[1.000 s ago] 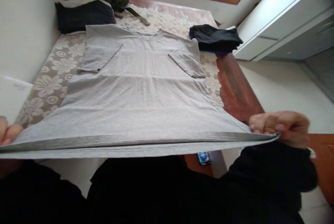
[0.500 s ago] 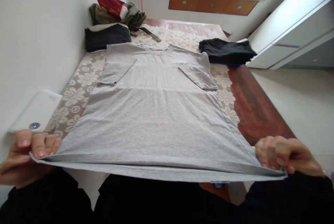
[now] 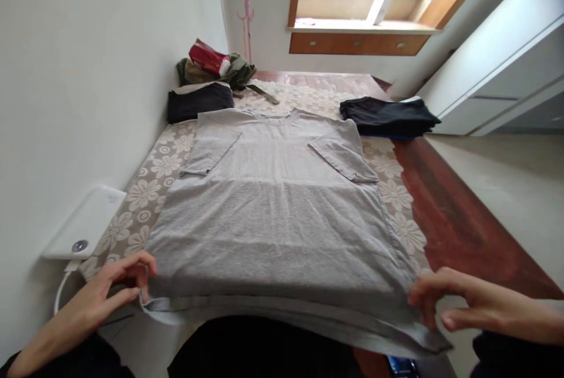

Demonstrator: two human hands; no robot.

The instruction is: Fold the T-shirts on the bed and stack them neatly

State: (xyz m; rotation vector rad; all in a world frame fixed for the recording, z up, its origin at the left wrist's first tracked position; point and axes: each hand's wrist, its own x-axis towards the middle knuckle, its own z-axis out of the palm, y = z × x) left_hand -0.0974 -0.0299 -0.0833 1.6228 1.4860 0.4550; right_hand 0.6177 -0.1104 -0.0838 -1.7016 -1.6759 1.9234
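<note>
A grey T-shirt (image 3: 268, 219) lies spread over the table, neck at the far end and both short sleeves turned inward. Its hem hangs loosely over the near edge. At the left corner of the hem, my left hand (image 3: 118, 287) pinches the cloth between thumb and fingers. My right hand (image 3: 462, 301) is at the right corner, its curled fingers touching the cloth. Its thumb stands apart from those fingers, and the corner droops below them.
A white power bank (image 3: 86, 225) with a cable leans by the left wall. Folded dark clothes (image 3: 200, 103) lie far left, another dark stack (image 3: 388, 116) far right. Behind are a red bag (image 3: 208, 57) and an olive bag (image 3: 240, 71). A floral cloth (image 3: 143, 193) covers the reddish table (image 3: 471, 219).
The hem, earlier stretched taut and raised between both closed hands, has dropped and slackened. My right hand has loosened its fingers. The view has tilted up, showing more of the window.
</note>
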